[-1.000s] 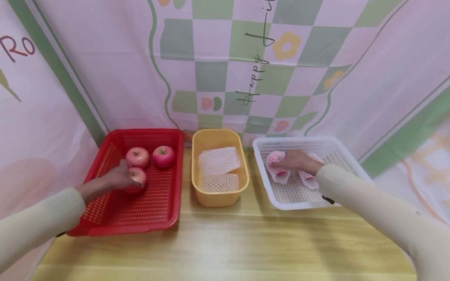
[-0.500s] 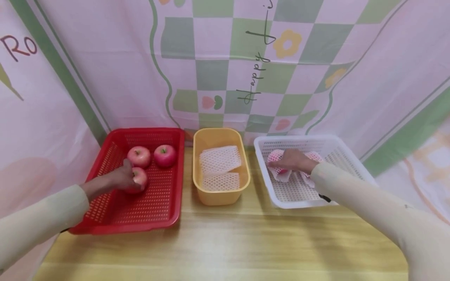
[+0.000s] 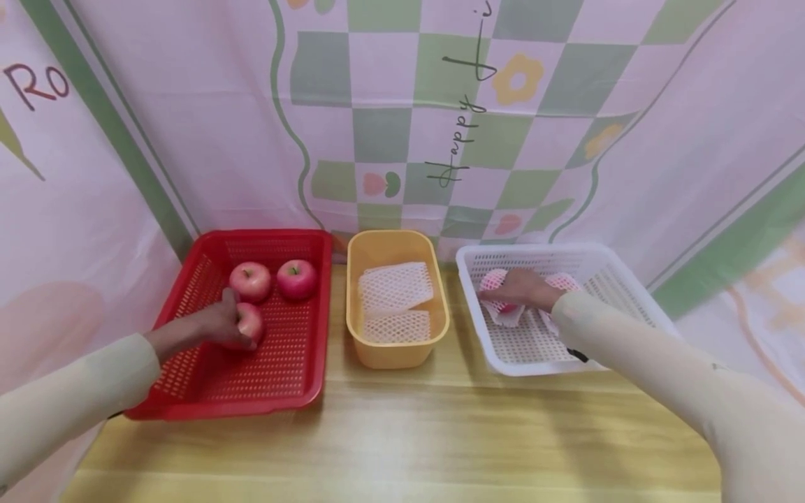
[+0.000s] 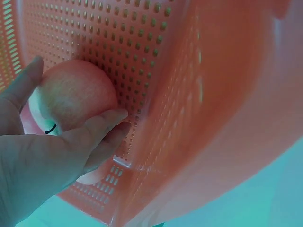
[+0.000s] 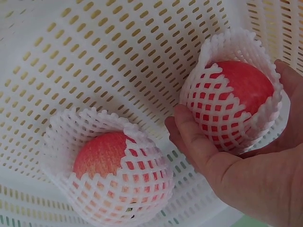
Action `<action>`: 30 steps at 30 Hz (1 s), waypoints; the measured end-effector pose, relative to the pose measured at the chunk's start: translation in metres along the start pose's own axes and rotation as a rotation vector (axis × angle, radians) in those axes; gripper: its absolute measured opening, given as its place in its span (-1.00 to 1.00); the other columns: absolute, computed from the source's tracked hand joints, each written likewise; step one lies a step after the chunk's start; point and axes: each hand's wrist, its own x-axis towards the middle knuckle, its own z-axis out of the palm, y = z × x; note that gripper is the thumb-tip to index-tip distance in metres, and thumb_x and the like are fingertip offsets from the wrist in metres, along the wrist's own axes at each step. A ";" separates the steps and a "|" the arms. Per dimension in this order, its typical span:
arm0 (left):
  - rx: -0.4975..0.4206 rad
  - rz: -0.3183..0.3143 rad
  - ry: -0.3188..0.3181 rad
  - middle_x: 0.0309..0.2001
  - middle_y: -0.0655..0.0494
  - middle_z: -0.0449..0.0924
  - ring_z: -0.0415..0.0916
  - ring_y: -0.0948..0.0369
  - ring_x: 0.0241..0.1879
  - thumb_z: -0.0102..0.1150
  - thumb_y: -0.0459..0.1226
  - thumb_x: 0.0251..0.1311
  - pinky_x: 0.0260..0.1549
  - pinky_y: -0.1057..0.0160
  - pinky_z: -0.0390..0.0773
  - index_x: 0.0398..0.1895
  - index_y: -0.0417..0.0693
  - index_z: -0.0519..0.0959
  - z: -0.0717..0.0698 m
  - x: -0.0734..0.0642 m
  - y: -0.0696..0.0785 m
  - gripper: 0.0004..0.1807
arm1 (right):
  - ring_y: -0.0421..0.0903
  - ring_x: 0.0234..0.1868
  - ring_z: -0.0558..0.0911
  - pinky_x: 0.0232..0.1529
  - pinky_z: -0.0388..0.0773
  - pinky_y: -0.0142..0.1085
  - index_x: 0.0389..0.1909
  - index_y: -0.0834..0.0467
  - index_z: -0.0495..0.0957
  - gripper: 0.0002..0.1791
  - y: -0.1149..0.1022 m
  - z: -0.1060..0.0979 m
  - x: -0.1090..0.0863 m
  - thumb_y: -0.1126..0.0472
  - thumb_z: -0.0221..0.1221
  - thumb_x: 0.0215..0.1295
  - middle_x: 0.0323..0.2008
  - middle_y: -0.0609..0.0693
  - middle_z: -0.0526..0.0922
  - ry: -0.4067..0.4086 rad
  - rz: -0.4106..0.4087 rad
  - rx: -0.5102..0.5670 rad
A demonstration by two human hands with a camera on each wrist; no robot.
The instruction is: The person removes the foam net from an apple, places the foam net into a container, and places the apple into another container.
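My left hand (image 3: 215, 323) is inside the red basket (image 3: 220, 409), holding an apple (image 3: 251, 324) with its thumb on one side and fingers on the other. Two more apples, a paler one (image 3: 250, 282) and a deeper red one (image 3: 297, 280), lie behind it. In the white basket (image 3: 534, 367), my right hand (image 3: 523, 288) grips an apple in a white foam net (image 5: 236, 104). Bare red skin shows through the net's open end in the right wrist view. Beside it lies a second netted apple (image 5: 113, 179), untouched and partly hidden by my right arm in the head view.
Between the baskets stands a yellow bin (image 3: 397, 356) with flat white foam nets (image 3: 396, 285) in it. All three containers rest on a wooden table (image 3: 402, 433). A patterned curtain (image 3: 377, 140) hangs right behind them.
The head view has shifted slightly. Both hands stay on the same apples in their baskets; the left fingers and thumb have shifted a little around theirs.
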 end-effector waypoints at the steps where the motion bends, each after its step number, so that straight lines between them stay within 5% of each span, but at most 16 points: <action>1: 0.000 -0.001 0.001 -0.15 -0.42 0.52 0.55 -0.25 -0.01 0.54 -0.18 0.09 0.16 -0.21 0.52 0.24 -0.66 -0.09 0.000 0.000 0.000 0.09 | 0.04 -0.33 0.64 -0.19 0.57 -0.16 -0.39 0.26 0.67 -0.35 0.000 0.001 0.001 -0.34 0.23 0.35 -0.36 0.18 0.71 -0.001 0.002 0.001; 6: -0.002 -0.016 -0.014 -0.01 -0.52 0.48 0.51 -0.30 0.09 0.53 -0.16 0.14 0.22 -0.24 0.49 0.29 -0.64 -0.08 -0.002 -0.002 0.003 0.09 | 0.05 -0.32 0.63 -0.14 0.58 -0.12 -0.37 0.26 0.65 -0.37 0.002 0.002 0.003 -0.31 0.25 0.33 -0.34 0.20 0.69 -0.005 0.018 0.027; 12: 0.021 0.017 -0.001 -0.07 -0.39 0.46 0.48 -0.17 -0.03 0.49 -0.18 0.19 0.04 -0.12 0.56 0.31 -0.64 -0.01 -0.012 -0.006 0.006 0.00 | 0.06 -0.31 0.65 -0.03 0.62 -0.02 -0.32 0.28 0.64 -0.41 0.002 0.001 0.005 -0.25 0.30 0.33 -0.35 0.17 0.66 -0.006 0.015 0.045; 20: 0.052 0.030 0.024 -0.13 -0.42 0.48 0.51 -0.21 -0.03 0.47 -0.18 0.19 0.11 -0.22 0.55 0.23 -0.69 0.02 -0.012 -0.006 -0.002 -0.04 | 0.04 -0.34 0.62 -0.12 0.65 -0.03 -0.33 0.27 0.60 -0.49 0.002 0.001 0.004 -0.16 0.35 0.30 -0.39 0.13 0.62 0.000 -0.002 0.097; 25: 0.056 0.057 0.036 -0.23 -0.32 0.46 0.51 -0.17 -0.12 0.47 -0.20 0.20 -0.02 -0.17 0.58 0.20 -0.68 0.04 -0.015 -0.011 -0.001 -0.08 | 0.02 -0.35 0.60 -0.22 0.65 -0.09 -0.35 0.21 0.53 -0.54 0.007 -0.002 0.001 -0.13 0.38 0.27 -0.39 0.09 0.58 -0.006 -0.003 0.180; 30: 0.025 0.038 0.042 -0.07 -0.46 0.48 0.51 -0.24 0.02 0.48 -0.20 0.22 0.10 -0.26 0.59 0.30 -0.71 -0.01 -0.021 -0.016 0.003 0.00 | 0.01 -0.38 0.64 -0.26 0.66 -0.14 -0.31 0.24 0.55 -0.54 0.012 -0.012 -0.001 -0.11 0.40 0.26 -0.42 0.09 0.63 -0.006 -0.009 0.240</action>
